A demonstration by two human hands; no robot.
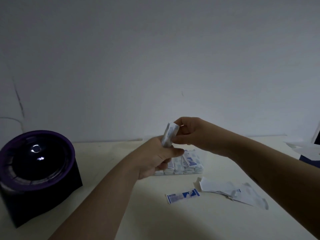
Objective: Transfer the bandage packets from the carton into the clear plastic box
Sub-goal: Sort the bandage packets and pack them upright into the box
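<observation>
Left hand [155, 159] grips packets [169, 135] low, right hand [192, 133] pinches their top; all fingers [176, 151] closed on them. Likely light, thin, slippery: squeeze stack flat at ends.

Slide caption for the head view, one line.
Left hand and right hand hold a stack of bandage packets above the packed clear plastic box; one loose packet lies nearby.

One wide-angle head camera looks forward and slightly down from the near side of the table [173, 222] toward the wall [155, 58] behind the table, close enough that the left hand [155, 158] and right hand [192, 132] meet mid-frame above the table.
</observation>
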